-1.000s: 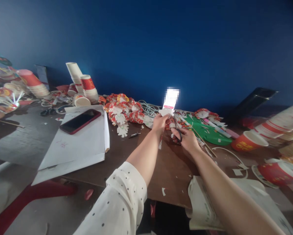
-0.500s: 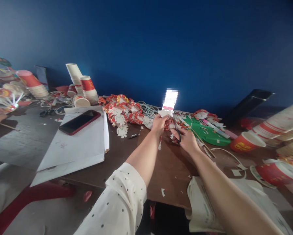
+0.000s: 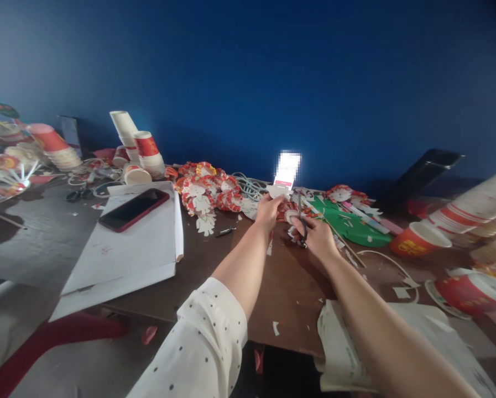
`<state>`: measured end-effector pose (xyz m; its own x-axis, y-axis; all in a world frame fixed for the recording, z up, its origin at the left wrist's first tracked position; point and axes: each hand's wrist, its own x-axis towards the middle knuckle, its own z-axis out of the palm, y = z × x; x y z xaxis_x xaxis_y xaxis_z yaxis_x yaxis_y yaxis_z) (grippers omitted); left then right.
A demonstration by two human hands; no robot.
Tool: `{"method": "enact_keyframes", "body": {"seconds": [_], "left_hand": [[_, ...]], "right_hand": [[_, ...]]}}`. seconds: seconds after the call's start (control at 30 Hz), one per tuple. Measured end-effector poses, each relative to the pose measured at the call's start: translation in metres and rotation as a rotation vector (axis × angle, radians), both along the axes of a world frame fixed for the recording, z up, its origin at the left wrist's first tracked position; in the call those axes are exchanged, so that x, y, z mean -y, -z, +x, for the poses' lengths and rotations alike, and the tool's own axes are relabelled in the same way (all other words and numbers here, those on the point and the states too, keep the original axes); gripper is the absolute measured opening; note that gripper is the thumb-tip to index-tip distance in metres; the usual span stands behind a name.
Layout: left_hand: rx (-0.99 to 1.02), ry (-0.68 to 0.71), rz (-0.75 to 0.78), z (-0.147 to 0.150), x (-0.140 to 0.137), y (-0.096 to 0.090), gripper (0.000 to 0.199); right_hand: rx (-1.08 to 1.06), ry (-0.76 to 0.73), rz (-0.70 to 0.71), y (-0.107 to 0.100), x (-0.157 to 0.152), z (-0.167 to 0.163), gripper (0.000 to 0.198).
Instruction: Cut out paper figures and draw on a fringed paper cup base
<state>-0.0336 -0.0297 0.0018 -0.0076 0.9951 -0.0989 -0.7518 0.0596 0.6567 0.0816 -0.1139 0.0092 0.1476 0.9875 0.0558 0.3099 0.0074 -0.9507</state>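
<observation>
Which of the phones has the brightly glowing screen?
The propped-up phone just beyond the left hand. Its screen shines white, whereas the red-edged phone lying on the white cardboard is dark.

Behind the left hand (image 3: 268, 211), on the wearer's side, a loose white sleeve (image 3: 193, 354) scattered with small black polka dots ends in a creased cuff (image 3: 219, 303) around the left forearm (image 3: 243, 254); behind the right hand (image 3: 319, 237), the right forearm (image 3: 376, 315) is bare
</observation>
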Motion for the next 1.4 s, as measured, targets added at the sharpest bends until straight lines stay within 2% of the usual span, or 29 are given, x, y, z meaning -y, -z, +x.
{"method": "enact_keyframes", "body": {"seconds": [0.17, 0.53, 0.77, 1.1, 1.4], "left_hand": [[-0.026, -0.002, 0.0, -0.001, 0.001, -0.001, 0.008], [-0.136, -0.015, 0.053, 0.0, -0.005, 0.009, 0.007], [-0.168, -0.002, 0.099, -0.001, 0.003, 0.005, 0.004], [-0.164, -0.004, 0.012, -0.002, 0.003, 0.005, 0.013], [-0.134, 0.073, 0.002, -0.001, 0.002, 0.003, 0.018]], "right_hand": [[-0.032, -0.014, 0.002, 0.001, 0.0, 0.0, 0.057], [0.027, -0.02, 0.021, -0.003, 0.002, -0.002, 0.053], [-0.034, -0.025, 0.003, -0.002, 0.001, -0.002, 0.054], [0.006, -0.038, 0.029, 0.002, 0.0, 0.0, 0.055], [-0.036, -0.033, 0.026, 0.003, 0.0, -0.001, 0.058]]}}
